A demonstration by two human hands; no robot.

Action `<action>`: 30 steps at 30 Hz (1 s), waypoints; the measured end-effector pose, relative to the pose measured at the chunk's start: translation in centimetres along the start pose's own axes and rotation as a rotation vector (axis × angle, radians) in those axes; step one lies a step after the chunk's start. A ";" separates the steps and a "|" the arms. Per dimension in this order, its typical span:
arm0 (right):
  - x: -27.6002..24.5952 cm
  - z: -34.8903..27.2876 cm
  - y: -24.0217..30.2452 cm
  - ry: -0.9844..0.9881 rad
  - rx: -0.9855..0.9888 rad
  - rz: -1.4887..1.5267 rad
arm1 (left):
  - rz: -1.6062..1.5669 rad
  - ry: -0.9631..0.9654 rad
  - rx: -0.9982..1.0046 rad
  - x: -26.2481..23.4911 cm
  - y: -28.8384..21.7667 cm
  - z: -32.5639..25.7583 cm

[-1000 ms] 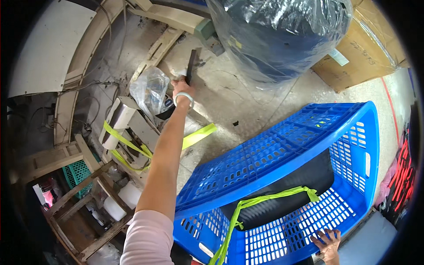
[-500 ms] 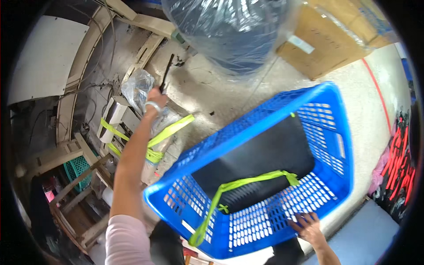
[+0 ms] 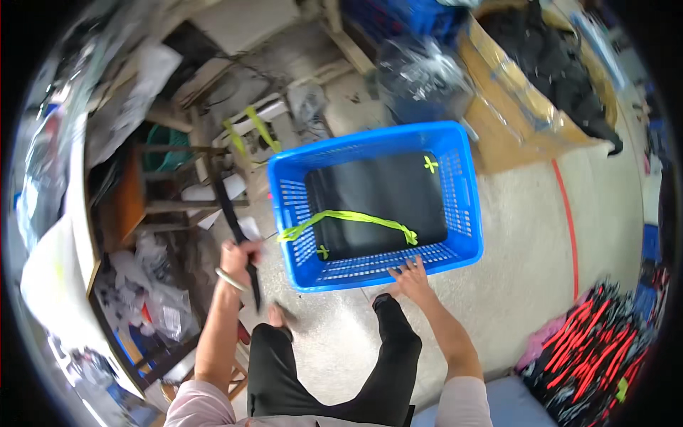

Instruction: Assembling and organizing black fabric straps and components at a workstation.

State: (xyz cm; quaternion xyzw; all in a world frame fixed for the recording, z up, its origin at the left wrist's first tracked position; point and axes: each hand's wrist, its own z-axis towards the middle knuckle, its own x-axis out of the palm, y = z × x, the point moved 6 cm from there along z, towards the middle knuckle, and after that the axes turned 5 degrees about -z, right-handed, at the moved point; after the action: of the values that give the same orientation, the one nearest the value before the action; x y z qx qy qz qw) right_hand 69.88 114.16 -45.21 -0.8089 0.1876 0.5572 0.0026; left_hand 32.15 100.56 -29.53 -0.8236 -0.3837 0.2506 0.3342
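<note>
A blue slotted plastic basket (image 3: 370, 135) stands on the floor before me, a black sheet (image 3: 384, 192) lying over its bottom. A yellow-green strap (image 3: 356, 216) runs across the inside from the left end wall. My right hand (image 3: 411, 277) holds the near rim, fingers hooked over it. To the left of the basket, my left hand (image 3: 240, 260) is closed around a long, narrow dark strip (image 3: 226, 199). Blur hides whether this strip is a strap or a stiff tool. It sticks out both above and below the fist.
A wooden rack (image 3: 167, 208) with plastic bags stands on the left. Behind the basket are a dark plastic-wrapped bundle (image 3: 423, 82) and an open cardboard box (image 3: 512, 107) of black material. Black-and-red pieces (image 3: 590, 349) lie piled at the right, near a red floor line (image 3: 565, 220).
My left hand has come back from the far left toward me with the dark strip. The basket now looks level and farther from my head; my right hand stays at its near rim.
</note>
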 end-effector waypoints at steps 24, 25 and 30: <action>-39.5 6.2 76.5 -0.132 -0.322 1.335 | -0.957 -0.058 0.211 -52.9 3.2 -40.4; -39.3 8.1 78.0 -0.092 -0.307 1.398 | -1.015 -0.163 0.183 -55.3 3.7 -39.9; -40.7 18.0 81.5 -0.357 -0.216 1.088 | -1.227 -0.419 0.455 -69.2 6.9 -34.0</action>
State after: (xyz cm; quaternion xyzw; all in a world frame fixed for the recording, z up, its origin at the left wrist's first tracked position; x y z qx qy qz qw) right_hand 16.20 54.50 1.39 -0.4852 0.5150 0.6222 -0.3351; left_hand 18.01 29.69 -1.71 -0.3010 -0.7750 0.2444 0.4991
